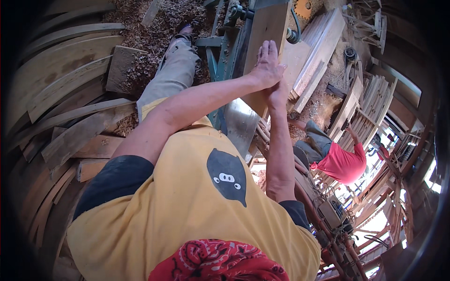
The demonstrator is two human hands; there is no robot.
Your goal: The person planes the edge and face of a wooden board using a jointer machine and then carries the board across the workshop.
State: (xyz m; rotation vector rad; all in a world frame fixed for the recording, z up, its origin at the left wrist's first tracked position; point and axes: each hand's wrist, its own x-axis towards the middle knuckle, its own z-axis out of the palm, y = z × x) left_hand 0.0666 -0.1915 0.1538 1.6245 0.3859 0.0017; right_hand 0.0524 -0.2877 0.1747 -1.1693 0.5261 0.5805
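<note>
My left hand point(266, 68) lies on a long wooden board point(262, 28), its fingers stretched flat and close to one another along the board's upper face. My right hand point(278, 90) is at the board's near part, just below the left one, with its fingers mostly hidden behind that hand and the wood. The board rests over a green metal machine point(220, 70) with a bare steel bed point(236, 131) nearer my body. A round metal fitting point(293, 35) sits against the board's right side.
Curved planks point(70, 70) pile up on the left above wood shavings point(136, 23). Stacked boards point(316, 42) lie right of the machine. A co-worker in a red shirt point(342, 161) bends among more lumber point(375, 98) at the right. Rusty metal framework point(323, 225) runs along the lower right.
</note>
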